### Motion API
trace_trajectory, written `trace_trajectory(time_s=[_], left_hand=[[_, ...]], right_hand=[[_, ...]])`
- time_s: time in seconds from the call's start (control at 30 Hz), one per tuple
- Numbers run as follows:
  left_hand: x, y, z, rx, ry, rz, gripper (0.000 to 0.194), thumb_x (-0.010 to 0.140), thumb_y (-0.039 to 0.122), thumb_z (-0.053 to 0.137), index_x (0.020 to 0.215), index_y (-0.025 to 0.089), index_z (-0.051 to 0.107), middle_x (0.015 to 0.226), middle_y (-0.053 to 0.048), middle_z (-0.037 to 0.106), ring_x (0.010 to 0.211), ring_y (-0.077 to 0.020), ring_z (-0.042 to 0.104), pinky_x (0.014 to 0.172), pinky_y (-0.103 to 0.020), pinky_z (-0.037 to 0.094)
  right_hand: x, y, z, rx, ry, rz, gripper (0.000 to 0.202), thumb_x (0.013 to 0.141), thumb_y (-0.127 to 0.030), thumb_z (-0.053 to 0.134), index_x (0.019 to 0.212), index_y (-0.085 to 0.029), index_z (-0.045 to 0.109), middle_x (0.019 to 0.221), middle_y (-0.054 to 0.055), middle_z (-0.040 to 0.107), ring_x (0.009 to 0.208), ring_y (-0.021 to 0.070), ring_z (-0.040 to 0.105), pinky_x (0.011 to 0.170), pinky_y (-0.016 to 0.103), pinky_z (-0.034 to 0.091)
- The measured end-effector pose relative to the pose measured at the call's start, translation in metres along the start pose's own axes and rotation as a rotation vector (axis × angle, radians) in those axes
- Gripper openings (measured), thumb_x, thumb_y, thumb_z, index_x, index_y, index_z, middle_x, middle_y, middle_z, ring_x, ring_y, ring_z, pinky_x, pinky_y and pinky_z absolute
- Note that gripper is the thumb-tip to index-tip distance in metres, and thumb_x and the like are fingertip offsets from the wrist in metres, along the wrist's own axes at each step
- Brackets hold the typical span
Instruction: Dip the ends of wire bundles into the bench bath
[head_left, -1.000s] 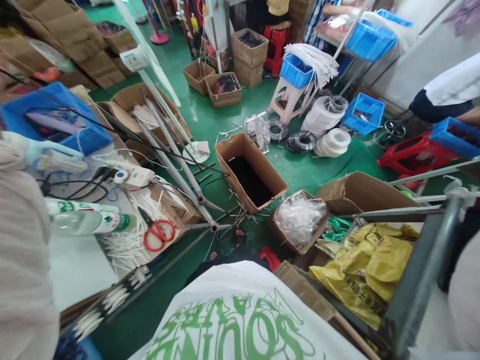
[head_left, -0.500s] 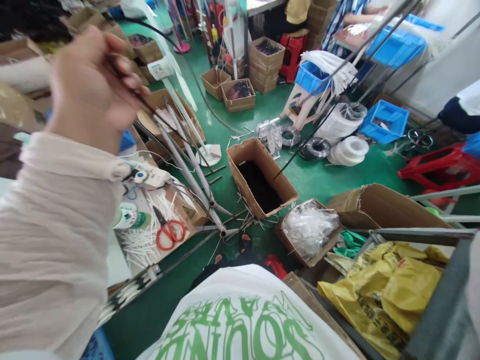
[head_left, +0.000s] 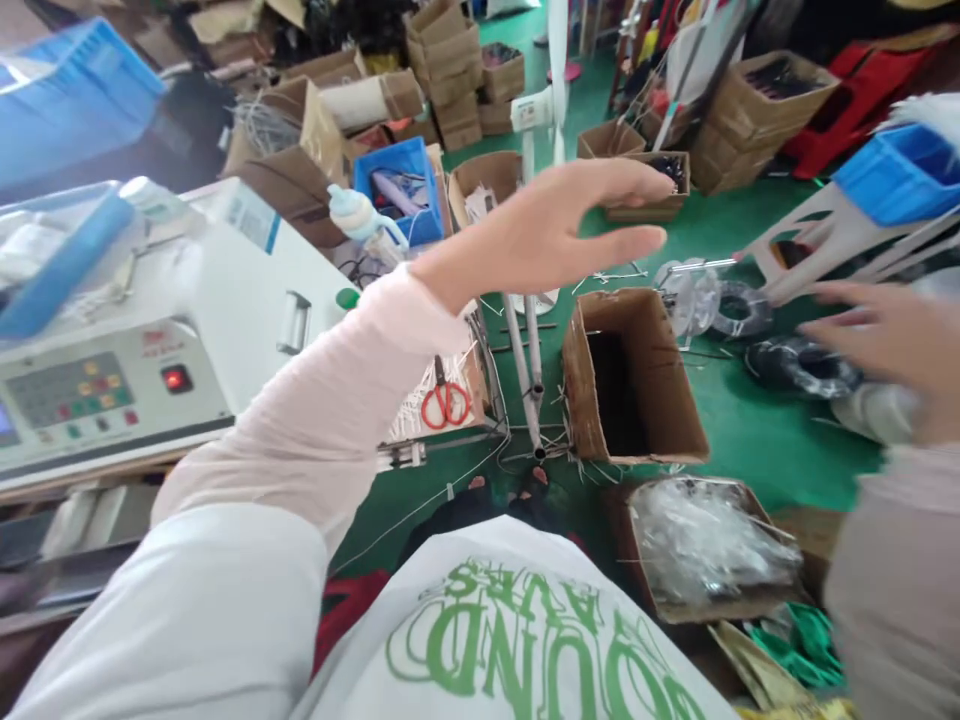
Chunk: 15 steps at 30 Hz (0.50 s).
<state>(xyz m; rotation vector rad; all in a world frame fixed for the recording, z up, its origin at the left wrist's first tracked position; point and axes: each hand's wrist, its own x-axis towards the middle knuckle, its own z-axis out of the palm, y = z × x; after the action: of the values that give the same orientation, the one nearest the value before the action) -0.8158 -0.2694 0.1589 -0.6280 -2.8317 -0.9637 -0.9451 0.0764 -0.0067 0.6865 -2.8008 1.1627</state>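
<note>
My left hand reaches across the middle of the view, thumb and fingers apart, with nothing visible in it. It is above and left of an open cardboard box with dark contents. At the right, my right hand is blurred, but its fingers look spread and nothing shows in them. Behind it on the floor lies a coil of black cable. Red-handled scissors rest on a surface with white strips, below my left forearm.
A white machine with a control panel and lit red switch stands at left. Metal tubes rise near my feet. A box of clear plastic sits at lower right. Beyond are a blue bin and a stool with a blue crate.
The view has swung left, bringing in the white machine. My left hand has let go of a thin black cord and opened. My right hand has come into view.
</note>
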Motion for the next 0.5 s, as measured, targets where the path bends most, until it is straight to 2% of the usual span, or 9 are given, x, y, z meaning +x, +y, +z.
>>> trace_trajectory(time_s=[0.1,0.17,0.2,0.27,0.33,0.4,0.43,0.5], left_hand=[[-0.060,0.001,-0.031,-0.036,0.096,0.024,0.036,0.093,0.033,0.051,0.122,0.013,0.059,0.125,-0.002,0.065,0.116,-0.0151,0.060,0.102,-0.030,0.044],[-0.106,0.002,-0.046,-0.029,0.183,-0.074,0.032,0.092,0.028,0.054,0.120,0.014,0.062,0.123,-0.002,0.066,0.115,-0.0161,0.060,0.103,-0.032,0.044],[-0.130,0.003,-0.051,-0.040,0.259,-0.148,0.030,0.091,0.027,0.055,0.118,0.016,0.064,0.120,-0.002,0.067,0.113,-0.0166,0.061,0.103,-0.034,0.045],[-0.179,0.005,-0.056,-0.067,0.397,-0.291,0.027,0.090,0.029,0.059,0.114,0.021,0.067,0.113,0.000,0.070,0.107,-0.0173,0.064,0.101,-0.035,0.047],[-0.225,0.005,-0.053,-0.090,0.527,-0.417,0.024,0.087,0.033,0.063,0.110,0.027,0.070,0.105,0.001,0.073,0.100,-0.0177,0.067,0.097,-0.035,0.051],[-0.269,0.004,-0.045,-0.090,0.659,-0.541,0.023,0.084,0.037,0.066,0.105,0.030,0.072,0.099,0.000,0.074,0.095,-0.0193,0.068,0.092,-0.036,0.054],[-0.289,0.002,-0.040,-0.090,0.737,-0.595,0.024,0.083,0.040,0.067,0.104,0.029,0.072,0.097,-0.001,0.075,0.093,-0.0206,0.069,0.090,-0.037,0.055],[-0.327,0.000,-0.026,-0.103,0.890,-0.651,0.028,0.081,0.044,0.068,0.102,0.026,0.073,0.093,-0.004,0.075,0.090,-0.0227,0.071,0.087,-0.038,0.056]], right_hand=[[-0.009,-0.044,0.087,-0.011,-0.248,-0.203,0.018,0.085,-0.025,0.061,0.098,-0.025,0.074,0.096,0.010,0.070,0.090,0.0247,0.064,0.088,0.046,0.051],[-0.025,-0.079,0.151,0.123,-0.388,-0.412,0.025,0.085,-0.022,0.055,0.103,-0.025,0.073,0.104,0.010,0.069,0.101,0.0282,0.063,0.093,0.050,0.050],[-0.034,-0.097,0.178,0.168,-0.419,-0.477,0.027,0.086,-0.023,0.054,0.105,-0.025,0.073,0.106,0.010,0.067,0.105,0.0287,0.061,0.095,0.050,0.049],[-0.052,-0.126,0.219,0.203,-0.488,-0.600,0.028,0.085,-0.027,0.057,0.109,-0.025,0.072,0.113,0.011,0.066,0.121,0.0321,0.053,0.103,0.054,0.043],[-0.066,-0.149,0.241,0.176,-0.582,-0.714,0.030,0.085,-0.032,0.060,0.112,-0.027,0.070,0.119,0.011,0.065,0.131,0.0347,0.045,0.110,0.060,0.032],[-0.074,-0.163,0.251,0.106,-0.698,-0.821,0.030,0.087,-0.033,0.059,0.114,-0.026,0.069,0.115,0.010,0.068,0.125,0.0340,0.052,0.110,0.062,0.029],[-0.076,-0.168,0.254,0.064,-0.757,-0.868,0.028,0.089,-0.032,0.057,0.112,-0.024,0.070,0.109,0.010,0.071,0.115,0.0315,0.060,0.107,0.060,0.034],[-0.079,-0.174,0.255,-0.014,-0.845,-0.936,0.026,0.093,-0.029,0.050,0.102,-0.021,0.073,0.094,0.009,0.074,0.091,0.0246,0.068,0.093,0.045,0.049]])
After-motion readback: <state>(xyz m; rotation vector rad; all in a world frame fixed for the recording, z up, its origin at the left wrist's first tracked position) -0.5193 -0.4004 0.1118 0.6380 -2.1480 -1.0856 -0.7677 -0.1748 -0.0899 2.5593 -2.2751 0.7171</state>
